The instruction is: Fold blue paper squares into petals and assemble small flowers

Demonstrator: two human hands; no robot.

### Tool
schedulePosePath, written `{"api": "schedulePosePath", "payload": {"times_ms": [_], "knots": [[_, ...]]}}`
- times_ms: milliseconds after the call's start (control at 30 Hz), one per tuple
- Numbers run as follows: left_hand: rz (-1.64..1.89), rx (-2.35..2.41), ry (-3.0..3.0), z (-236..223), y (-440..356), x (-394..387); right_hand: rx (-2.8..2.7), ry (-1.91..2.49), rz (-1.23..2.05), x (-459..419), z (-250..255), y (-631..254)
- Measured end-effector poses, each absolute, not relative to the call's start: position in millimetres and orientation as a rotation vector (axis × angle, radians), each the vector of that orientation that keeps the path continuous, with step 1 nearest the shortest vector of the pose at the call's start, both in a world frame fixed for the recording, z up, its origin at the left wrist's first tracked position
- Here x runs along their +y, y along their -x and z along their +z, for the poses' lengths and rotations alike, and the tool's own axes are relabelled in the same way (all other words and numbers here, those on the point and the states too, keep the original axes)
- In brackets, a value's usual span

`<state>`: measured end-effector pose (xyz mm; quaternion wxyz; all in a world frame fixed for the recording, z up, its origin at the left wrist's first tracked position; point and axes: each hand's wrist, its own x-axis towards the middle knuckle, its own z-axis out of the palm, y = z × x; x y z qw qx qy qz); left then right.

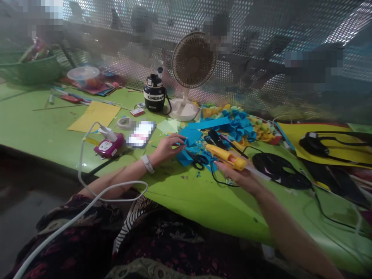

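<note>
My right hand (236, 173) is wrapped round a yellow hot glue gun (225, 156), whose nozzle points left. A glue stick (259, 173) sticks out behind it. The fingers of my left hand (171, 147) are pinched together at a small piece of blue paper (187, 142), close to the nozzle. More blue paper (190, 133) and small scraps lie under and around both hands. Black-handled scissors (200, 162) rest on the table just below the nozzle. Behind the glue gun is a heap of crumpled blue paper pieces (240, 124) mixed with yellow ones.
A fan (194, 60) and a black bottle (154, 97) stand at the back. On the left are a phone (142, 134), a tape roll (125, 123), a purple power socket (109, 147) and yellow paper (94, 116). A white cable (84, 211) crosses my left forearm. Black cut-out (279, 170) lies right.
</note>
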<state>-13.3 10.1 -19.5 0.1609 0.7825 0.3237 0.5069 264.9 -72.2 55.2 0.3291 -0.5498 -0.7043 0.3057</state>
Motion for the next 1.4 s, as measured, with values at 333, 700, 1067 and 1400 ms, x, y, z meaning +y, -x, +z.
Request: {"api": "schedulePosePath", "payload": {"times_ms": [333,700,1067,1400], "knots": [[1.420,0.873,-2.226,-19.4,3.9,-2.7,-2.013,1.415,0.697,-77.1,24.4,-240.3],[1.460,0.790,-2.224,-17.3,0.9,-9.6,-1.953,1.474,0.709,-78.1,22.6,-240.8],[1.518,0.722,-2.319,-17.7,0.1,-9.1,-1.902,1.512,0.755,-81.9,23.0,-239.2],[1.506,0.739,-2.371,-17.7,1.4,-9.5,-1.930,1.479,0.708,-83.5,25.2,-235.9]]}}
